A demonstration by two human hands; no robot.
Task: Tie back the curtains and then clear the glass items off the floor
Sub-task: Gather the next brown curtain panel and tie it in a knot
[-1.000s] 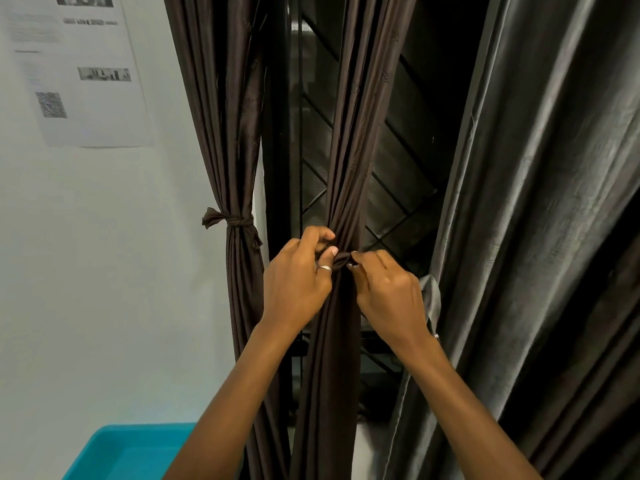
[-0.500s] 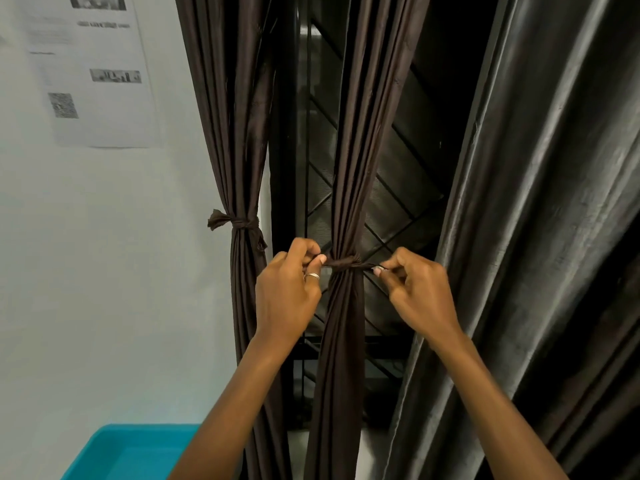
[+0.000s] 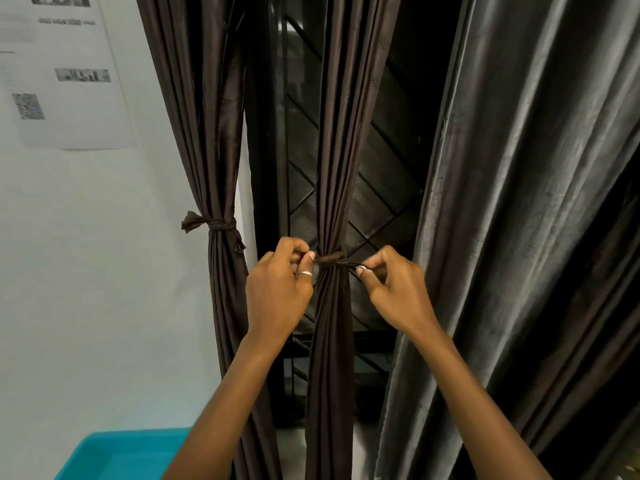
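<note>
A dark brown curtain panel (image 3: 334,150) hangs in the middle, gathered by a brown tie (image 3: 330,260) knotted around it. My left hand (image 3: 278,292) pinches the tie's left end beside the knot. My right hand (image 3: 394,289) pinches the right end, pulled out to the right. Another brown curtain panel (image 3: 211,133) on the left is bound by its own knotted tie (image 3: 211,224). No glass items are in view.
A wide grey curtain (image 3: 519,220) hangs at the right. Behind the panels is a dark window grille (image 3: 374,188). A white wall with a printed sheet (image 3: 65,74) is on the left, and a turquoise tub (image 3: 128,455) stands at the bottom left.
My hands were close together at the knot; they have moved apart sideways, each pulling an end of the tie, and the knot has drawn tight around the middle panel.
</note>
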